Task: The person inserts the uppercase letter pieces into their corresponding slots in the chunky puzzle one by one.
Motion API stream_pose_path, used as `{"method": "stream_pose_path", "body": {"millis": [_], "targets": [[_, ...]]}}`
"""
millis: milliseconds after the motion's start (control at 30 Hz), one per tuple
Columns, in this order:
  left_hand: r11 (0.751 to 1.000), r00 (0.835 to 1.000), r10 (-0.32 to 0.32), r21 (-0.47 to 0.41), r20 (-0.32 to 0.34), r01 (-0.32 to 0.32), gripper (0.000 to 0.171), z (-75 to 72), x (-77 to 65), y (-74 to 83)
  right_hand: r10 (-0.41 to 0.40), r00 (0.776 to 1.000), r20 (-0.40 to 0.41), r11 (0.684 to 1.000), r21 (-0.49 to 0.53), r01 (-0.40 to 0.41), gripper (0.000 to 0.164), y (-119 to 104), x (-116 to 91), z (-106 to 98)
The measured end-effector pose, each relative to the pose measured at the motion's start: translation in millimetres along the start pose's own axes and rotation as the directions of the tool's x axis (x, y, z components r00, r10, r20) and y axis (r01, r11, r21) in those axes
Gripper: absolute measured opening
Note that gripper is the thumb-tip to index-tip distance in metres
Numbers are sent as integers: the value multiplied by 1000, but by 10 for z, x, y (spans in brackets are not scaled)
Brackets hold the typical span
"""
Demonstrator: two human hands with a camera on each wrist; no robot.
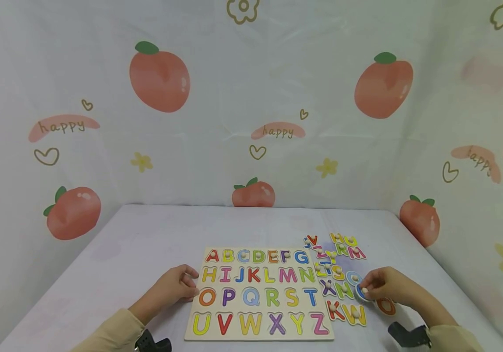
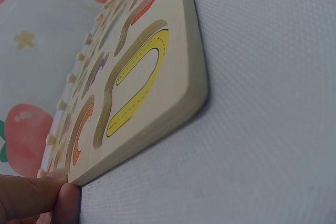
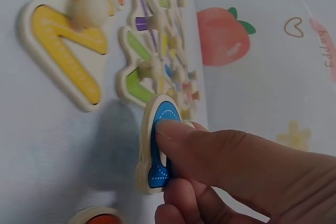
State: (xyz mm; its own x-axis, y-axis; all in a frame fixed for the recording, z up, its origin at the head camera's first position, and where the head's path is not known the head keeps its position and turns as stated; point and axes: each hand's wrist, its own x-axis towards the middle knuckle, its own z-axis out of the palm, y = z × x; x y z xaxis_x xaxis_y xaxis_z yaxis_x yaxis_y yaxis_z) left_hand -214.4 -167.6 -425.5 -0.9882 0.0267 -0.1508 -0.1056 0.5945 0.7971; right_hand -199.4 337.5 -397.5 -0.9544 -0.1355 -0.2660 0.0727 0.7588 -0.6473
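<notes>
A wooden alphabet puzzle board (image 1: pixel 255 338) lies flat on the table, with knobbed letters sitting in its top row, A to F. My left hand (image 1: pixel 178 283) holds the board's left edge between thumb and fingers; the left wrist view shows this grip low at the left, near the orange O recess (image 2: pixel 84 129). To the right of the board, my right hand (image 1: pixel 381 283) pinches a blue letter piece (image 3: pixel 161 113), tilted on edge above the table. Nearby lie a yellow W piece (image 1: pixel 355 315), a green N piece (image 1: pixel 345 291) and an orange O piece (image 1: pixel 385 306).
Several more knobbed letter pieces lie along the board's right side, among them a red K (image 1: pixel 335 310), a purple X (image 1: pixel 328 287) and a pink M (image 1: pixel 357 252). Some overlap. A white cloth (image 1: pixel 145 230) covers the table, and printed curtains (image 1: pixel 207 161) stand around it.
</notes>
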Motion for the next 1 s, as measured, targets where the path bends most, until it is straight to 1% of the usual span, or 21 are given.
{"method": "stream_pose_path", "body": {"millis": [133,333,400,567,767,900,1000], "targets": [[1000,1000,-4,-4,1,4,37,-3,-3,4,-37,999,-8,999,18,37,23,-78,10,-64],[1000,1000,-18,2,2,18,38,-7,-2,3,-150,989,-11,987,62,150,26,-239,60,-114],[1000,1000,-18,5,1,18,38,-6,0,3,-169,985,-25,983,67,171,26,-295,99,-105],[1000,1000,-17,-10,3,17,37,-6,-3,10,-190,978,-82,979,60,195,25,-466,205,-58],[1000,1000,-17,-13,11,18,37,-14,-19,30,-182,967,-177,980,46,193,22,-649,360,26],[1000,1000,-17,-4,10,17,37,-14,-19,32,-165,958,-234,983,43,179,20,-707,512,95],[1000,1000,-14,-3,8,14,37,-12,-16,26,-151,954,-259,985,40,166,20,-729,619,154]]}}
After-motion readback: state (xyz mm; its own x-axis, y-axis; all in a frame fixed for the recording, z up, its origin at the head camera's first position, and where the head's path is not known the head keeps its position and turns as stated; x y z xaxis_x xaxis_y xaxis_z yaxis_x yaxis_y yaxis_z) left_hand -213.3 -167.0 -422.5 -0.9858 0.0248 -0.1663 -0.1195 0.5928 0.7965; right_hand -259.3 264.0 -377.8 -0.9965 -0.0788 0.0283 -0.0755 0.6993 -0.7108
